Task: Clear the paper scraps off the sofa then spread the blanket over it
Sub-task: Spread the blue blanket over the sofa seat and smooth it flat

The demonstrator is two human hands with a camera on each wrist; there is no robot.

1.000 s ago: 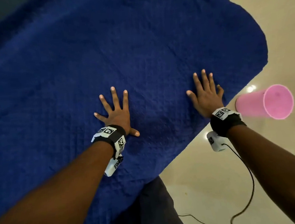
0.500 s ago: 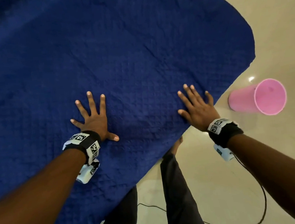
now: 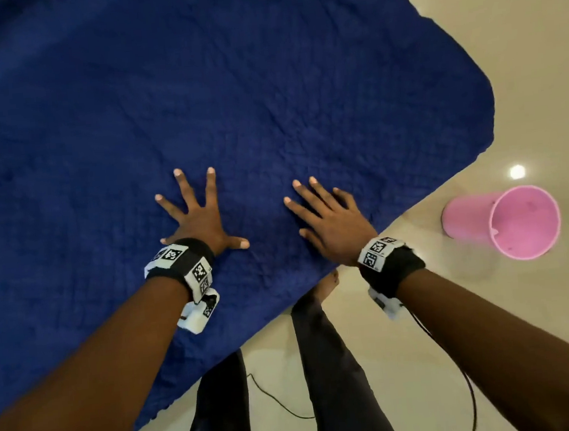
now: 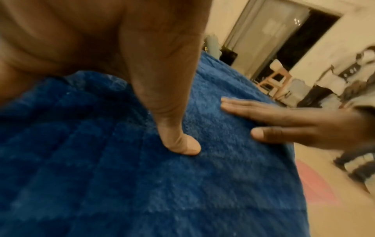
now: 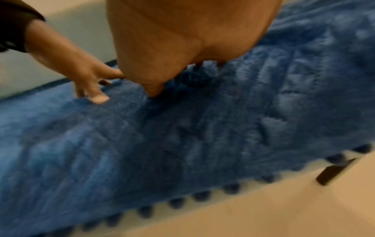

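A dark blue quilted blanket [image 3: 231, 99] lies spread over the sofa and covers it fully, so the sofa itself is hidden. My left hand [image 3: 200, 215] presses flat on the blanket with fingers splayed. My right hand [image 3: 328, 218] lies flat beside it, near the blanket's front edge, fingers straight and close together. The left wrist view shows my left thumb [image 4: 182, 144] on the blanket [image 4: 121, 176] and my right hand [image 4: 284, 125] beside it. The right wrist view shows the blanket's [image 5: 182, 144] scalloped edge. No paper scraps are visible.
A pink bin [image 3: 514, 222] lies on its side on the beige floor [image 3: 520, 57] to the right of the sofa. My legs [image 3: 330, 366] stand at the front edge. Thin black cables [image 3: 279, 405] trail on the floor. A dark sofa leg [image 5: 332, 173] shows under the blanket.
Both hands have slid over the blanket and now lie closer together. The right hand moved left, away from the bin. The view has shifted a little.
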